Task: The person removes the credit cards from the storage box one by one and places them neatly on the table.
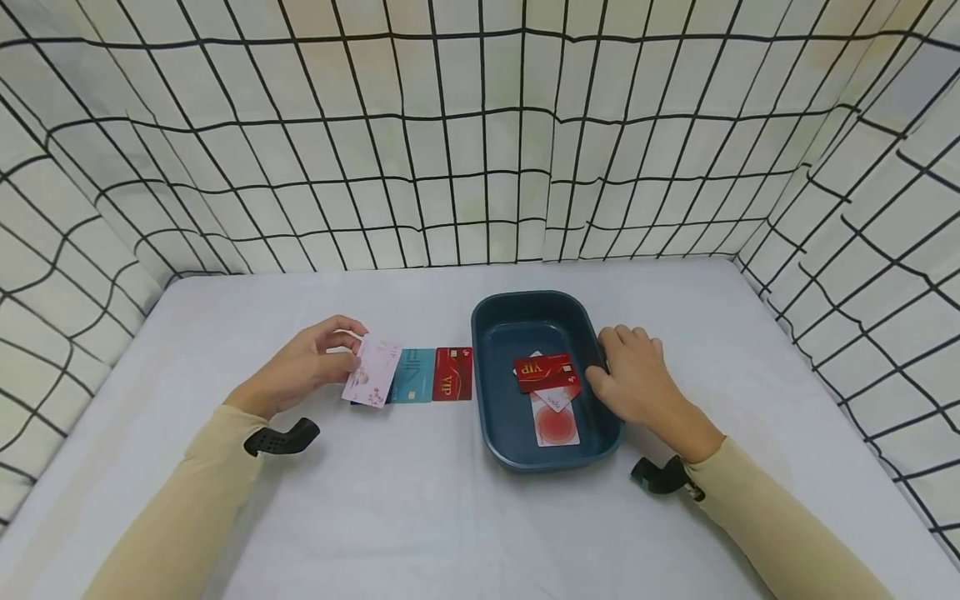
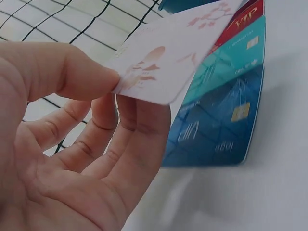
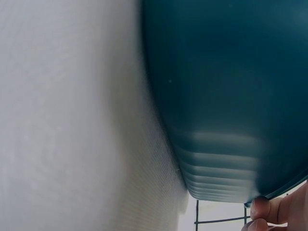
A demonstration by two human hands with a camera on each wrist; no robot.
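Observation:
My left hand (image 1: 303, 367) pinches a pale pink card (image 2: 163, 53) with a floral print between thumb and fingers. The card is tilted above a dark blue card (image 2: 216, 120), which it mostly hides in the head view. Beside that lie a teal card (image 1: 412, 375) and a red VIP card (image 1: 453, 375), in a row on the white cloth. My right hand (image 1: 637, 379) grips the right rim of a dark blue plastic bin (image 1: 491, 417), thumb over the inner side. Overlapping in the bin are another red VIP card (image 1: 534, 374), a white-and-red card (image 1: 557, 397) and a card with a pink circle (image 1: 556, 427).
A white cloth (image 1: 420, 508) covers the table. White panels with black grid netting (image 1: 480, 150) stand along the back and both sides. Dark wrist devices (image 1: 281, 437) sit at both sleeve cuffs.

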